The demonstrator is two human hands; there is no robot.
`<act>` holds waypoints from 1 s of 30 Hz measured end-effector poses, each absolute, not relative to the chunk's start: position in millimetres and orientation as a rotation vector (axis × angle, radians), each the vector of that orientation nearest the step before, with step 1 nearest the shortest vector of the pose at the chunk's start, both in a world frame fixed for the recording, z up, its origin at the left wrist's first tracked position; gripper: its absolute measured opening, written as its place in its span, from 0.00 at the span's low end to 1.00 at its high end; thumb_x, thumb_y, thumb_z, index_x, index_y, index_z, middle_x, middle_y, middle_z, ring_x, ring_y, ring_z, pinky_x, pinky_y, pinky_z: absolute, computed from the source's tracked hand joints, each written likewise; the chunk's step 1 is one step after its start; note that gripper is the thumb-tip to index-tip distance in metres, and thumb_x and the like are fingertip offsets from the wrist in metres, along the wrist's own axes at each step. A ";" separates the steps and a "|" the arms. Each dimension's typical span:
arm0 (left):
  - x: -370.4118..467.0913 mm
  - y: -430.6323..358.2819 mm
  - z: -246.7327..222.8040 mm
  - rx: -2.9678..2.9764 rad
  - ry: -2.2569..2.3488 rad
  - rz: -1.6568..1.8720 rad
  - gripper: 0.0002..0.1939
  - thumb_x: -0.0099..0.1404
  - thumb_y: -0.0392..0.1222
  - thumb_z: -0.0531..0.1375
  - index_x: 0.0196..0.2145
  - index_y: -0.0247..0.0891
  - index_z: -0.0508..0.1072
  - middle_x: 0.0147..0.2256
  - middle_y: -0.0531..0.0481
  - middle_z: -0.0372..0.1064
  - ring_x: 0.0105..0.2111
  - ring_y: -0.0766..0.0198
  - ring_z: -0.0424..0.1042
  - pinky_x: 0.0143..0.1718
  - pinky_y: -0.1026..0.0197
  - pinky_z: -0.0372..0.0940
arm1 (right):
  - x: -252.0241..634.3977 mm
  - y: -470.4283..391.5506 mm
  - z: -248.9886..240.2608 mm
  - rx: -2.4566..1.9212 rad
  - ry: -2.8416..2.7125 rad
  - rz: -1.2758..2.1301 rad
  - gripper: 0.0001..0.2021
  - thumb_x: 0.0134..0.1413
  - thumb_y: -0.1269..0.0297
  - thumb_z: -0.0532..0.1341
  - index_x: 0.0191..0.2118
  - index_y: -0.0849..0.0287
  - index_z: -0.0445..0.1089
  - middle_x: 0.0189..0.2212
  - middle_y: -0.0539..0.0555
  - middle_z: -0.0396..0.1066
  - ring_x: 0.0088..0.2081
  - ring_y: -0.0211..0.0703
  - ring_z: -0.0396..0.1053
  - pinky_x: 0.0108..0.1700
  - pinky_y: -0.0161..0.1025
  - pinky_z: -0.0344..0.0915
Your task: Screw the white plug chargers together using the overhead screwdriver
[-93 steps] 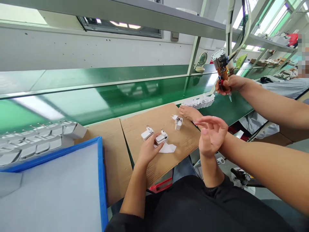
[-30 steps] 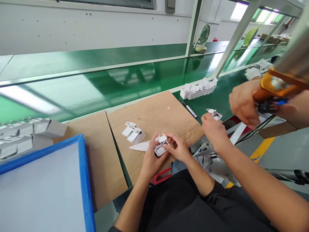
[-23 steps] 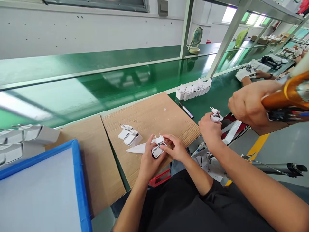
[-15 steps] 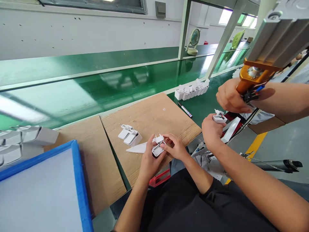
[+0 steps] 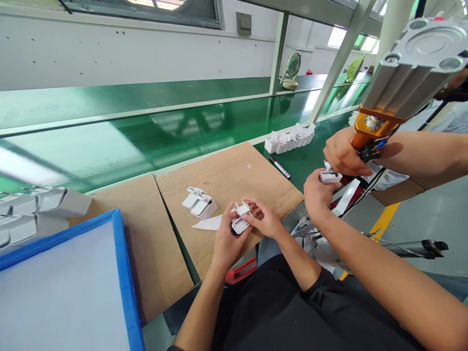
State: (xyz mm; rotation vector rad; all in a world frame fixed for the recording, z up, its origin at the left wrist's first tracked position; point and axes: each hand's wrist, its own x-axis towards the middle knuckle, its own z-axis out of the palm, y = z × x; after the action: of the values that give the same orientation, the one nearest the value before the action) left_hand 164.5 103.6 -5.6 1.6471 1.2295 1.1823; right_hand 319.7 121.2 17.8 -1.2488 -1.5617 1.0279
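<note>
My left hand is closed around a small white plug adapter, its two pins pointing up and away from me. My right hand grips the same piece from the other side, thumb on its top face. Under and left of my hands lies a flat white pointed strip on the cardboard sheet. Two similar white plug pieces stand side by side on the cardboard, just beyond my left hand.
At right, a co-worker's hand holds another white piece beneath a metal press. A row of white pieces and a marker pen lie behind. Left are a blue-edged tray and more white pieces.
The co-worker's upper hand and the press head have come down toward the white piece at right. My hands keep their hold on the plug adapter almost unmoved. The view has shifted slightly.
</note>
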 end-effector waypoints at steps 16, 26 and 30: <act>160.9 103.6 -15.0 1.645 1.252 1.307 0.41 0.61 0.47 0.66 0.66 0.39 0.54 0.55 0.37 0.68 0.49 0.55 0.75 0.50 0.52 0.71 | 304.8 121.1 15.3 -1.292 -1.457 0.926 0.21 0.52 0.50 0.66 0.47 0.59 0.69 0.45 0.57 0.76 0.42 0.41 0.73 0.46 0.39 0.70; 134.4 104.2 -0.3 1.950 1.376 0.968 0.16 0.62 0.52 0.65 0.44 0.41 0.76 0.42 0.44 0.77 0.44 0.51 0.74 0.51 0.48 0.66 | 319.9 117.4 7.1 -0.990 -1.428 1.148 0.22 0.54 0.44 0.64 0.45 0.56 0.66 0.47 0.58 0.73 0.54 0.48 0.71 0.58 0.47 0.67; 136.5 107.0 3.2 1.914 1.402 0.933 0.15 0.61 0.49 0.66 0.44 0.42 0.77 0.43 0.45 0.77 0.46 0.51 0.73 0.52 0.49 0.64 | 323.6 120.3 8.6 -0.946 -1.527 1.097 0.18 0.56 0.51 0.65 0.46 0.55 0.67 0.46 0.58 0.73 0.51 0.47 0.72 0.56 0.48 0.68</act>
State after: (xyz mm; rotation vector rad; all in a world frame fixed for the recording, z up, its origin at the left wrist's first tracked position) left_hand 136.5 107.0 3.2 1.9137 1.4024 0.9327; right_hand 323.6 120.3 8.6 -0.9463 -1.5270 1.0966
